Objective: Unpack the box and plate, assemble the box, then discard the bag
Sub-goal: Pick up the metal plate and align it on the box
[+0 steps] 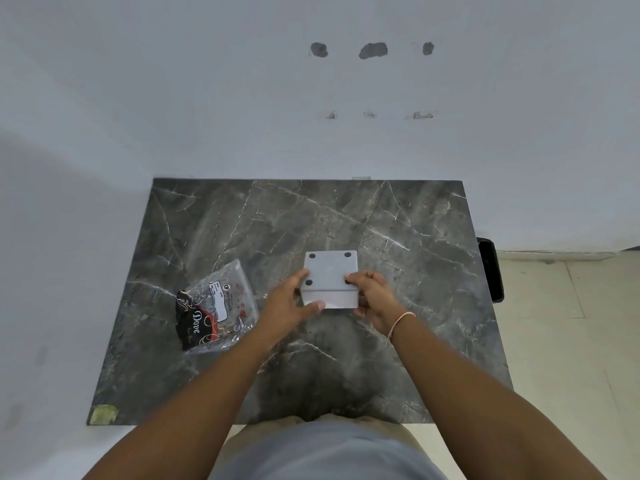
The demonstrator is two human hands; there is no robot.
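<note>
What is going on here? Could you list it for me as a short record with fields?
surface: dark grey marble-patterned table top, set against a white wall
held item: pale grey square plastic box with four dark round spots on its top face
left hand: grips the box's left side, thumb on its front edge
right hand: grips the box's right side; a thin pink band on the wrist
bag: clear plastic bag with black and red print, lying flat on the table, left of the box
bag discarded: not yet
</note>
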